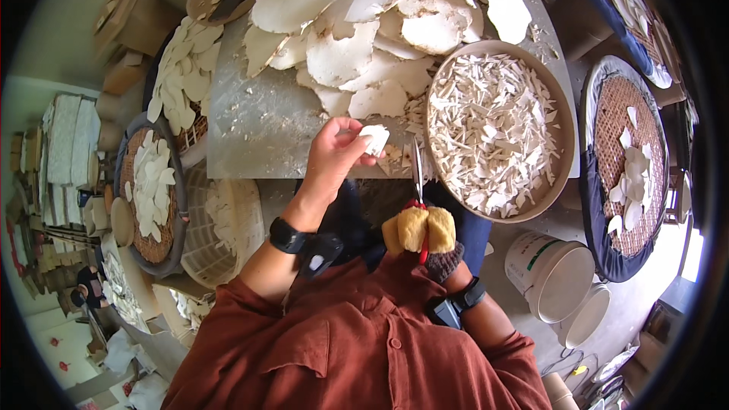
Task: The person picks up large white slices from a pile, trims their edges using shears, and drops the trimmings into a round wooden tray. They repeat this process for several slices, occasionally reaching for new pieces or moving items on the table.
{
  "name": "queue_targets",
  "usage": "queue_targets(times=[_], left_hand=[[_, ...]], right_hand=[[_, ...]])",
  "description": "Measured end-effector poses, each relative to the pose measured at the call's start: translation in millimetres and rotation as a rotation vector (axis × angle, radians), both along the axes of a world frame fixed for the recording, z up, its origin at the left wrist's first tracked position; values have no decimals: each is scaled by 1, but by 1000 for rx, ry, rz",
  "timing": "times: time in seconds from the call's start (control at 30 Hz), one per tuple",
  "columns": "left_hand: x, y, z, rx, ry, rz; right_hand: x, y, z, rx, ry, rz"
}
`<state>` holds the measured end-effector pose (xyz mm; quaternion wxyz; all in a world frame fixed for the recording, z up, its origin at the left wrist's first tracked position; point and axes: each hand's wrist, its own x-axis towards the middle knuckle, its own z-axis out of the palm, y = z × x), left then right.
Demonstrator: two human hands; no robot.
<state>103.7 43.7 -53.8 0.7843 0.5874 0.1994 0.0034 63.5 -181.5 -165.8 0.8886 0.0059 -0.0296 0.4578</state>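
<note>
Worn were a rust-red buttoned cloth shirt [357, 334], dark-blue trousers [474, 241], black wrist straps [285, 235] and yellow padding [442, 229] on the right hand [427, 237].

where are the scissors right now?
Head view, just right of centre: the red-handled scissors are in the right hand, pointing forward, away from the body, just left of the round tray.

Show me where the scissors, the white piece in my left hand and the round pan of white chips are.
Scissors [418, 175]: head view, on the blades.
White piece [373, 140]: head view, middle of its face.
Round pan [566, 133]: head view, right side of its wall.
</note>
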Motion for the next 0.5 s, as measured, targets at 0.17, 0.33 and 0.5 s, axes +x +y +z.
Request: queue_targets(times=[0.17, 0.33, 0.5], left_hand=[[-40, 0, -5, -16, 13, 79], [-57, -2, -13, 39, -32, 200], [-61, -5, -19, -23, -56, 359]], right_hand=[[1, 43, 13, -173, 49, 79], [-2, 59, 28, -334, -213, 99], [-8, 61, 19, -817, -818, 55]])
